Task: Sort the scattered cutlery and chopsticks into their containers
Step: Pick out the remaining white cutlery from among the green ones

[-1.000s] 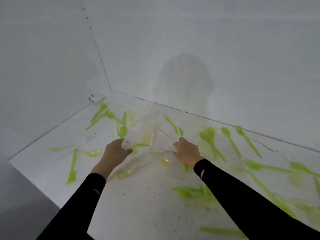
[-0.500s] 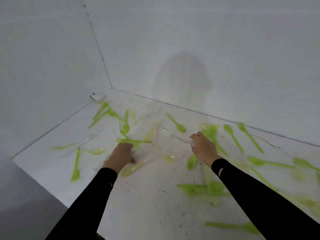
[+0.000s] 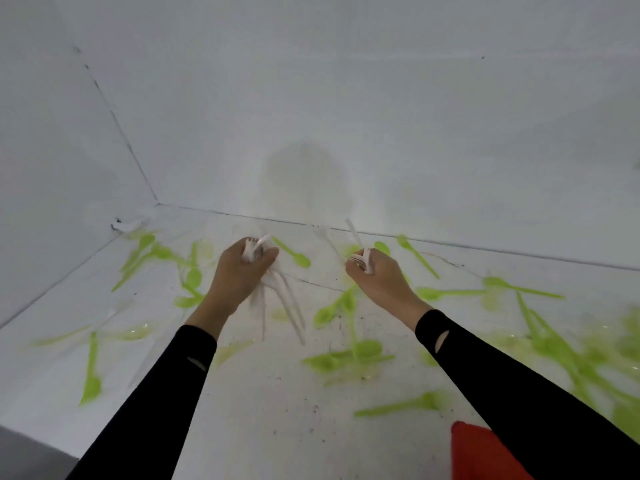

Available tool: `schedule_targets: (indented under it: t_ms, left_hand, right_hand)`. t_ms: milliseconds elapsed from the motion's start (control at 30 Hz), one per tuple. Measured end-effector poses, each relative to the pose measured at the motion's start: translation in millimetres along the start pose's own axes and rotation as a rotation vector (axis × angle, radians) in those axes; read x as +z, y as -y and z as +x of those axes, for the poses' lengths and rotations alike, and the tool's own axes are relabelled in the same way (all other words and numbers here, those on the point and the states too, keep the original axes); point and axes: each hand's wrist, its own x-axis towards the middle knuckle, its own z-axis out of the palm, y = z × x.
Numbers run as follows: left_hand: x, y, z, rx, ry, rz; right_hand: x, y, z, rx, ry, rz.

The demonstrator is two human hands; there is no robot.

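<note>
Several green plastic spoons [image 3: 346, 355] lie scattered over a white surface [image 3: 277, 410], with pale, near-clear cutlery among them. My left hand [image 3: 239, 271] grips a bunch of white plastic cutlery [image 3: 287, 306]; the handles fan downward below the fist and the heads stick out above it. My right hand [image 3: 379, 275] grips another small bunch of white cutlery [image 3: 363, 259], with one white handle [image 3: 353, 230] pointing up and back. Both hands are raised a little above the surface.
White walls close the surface at the back and left, meeting in a corner [image 3: 157, 204]. A red object [image 3: 485, 452] shows at the bottom right edge. A dense heap of green cutlery [image 3: 588, 358] lies at the right. No container is identifiable.
Both hands have lifted off the surface and now hold bunches of white cutlery. The view has tilted, bringing the red object into the bottom right.
</note>
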Motion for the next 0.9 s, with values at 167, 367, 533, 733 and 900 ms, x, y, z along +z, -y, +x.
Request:
schedule_targets:
  t_ms: [167, 367, 533, 733, 900]
  left_hand:
    - [77.0, -60.0, -33.4, -0.071, 0.098, -0.486]
    - [191.6, -121.0, -99.6, -0.256, 0.214, -0.754]
    - [282.9, -164.0, -161.5, -0.404, 0.334, -0.838]
    - [371.2, -204.2, -232.4, -0.495, 0.435, -0.866]
    - [414.0, -222.7, -255.3, -0.582, 0.38, -0.855]
  right_hand:
    - [-67.8, -6.7, -43.8, 0.018, -0.041, 0.096]
    - [-178.4, -42.4, -115.4, 0.028, -0.244, 0.099]
    - [-256.5, -82.2, -173.9, 0.035, -0.423, -0.006]
    - [-330.4, -129.5, -238.5, -0.09, -0.427, -0.345]
    - [-368.0, -151.8, -265.0, -0.037, -0.315, -0.295]
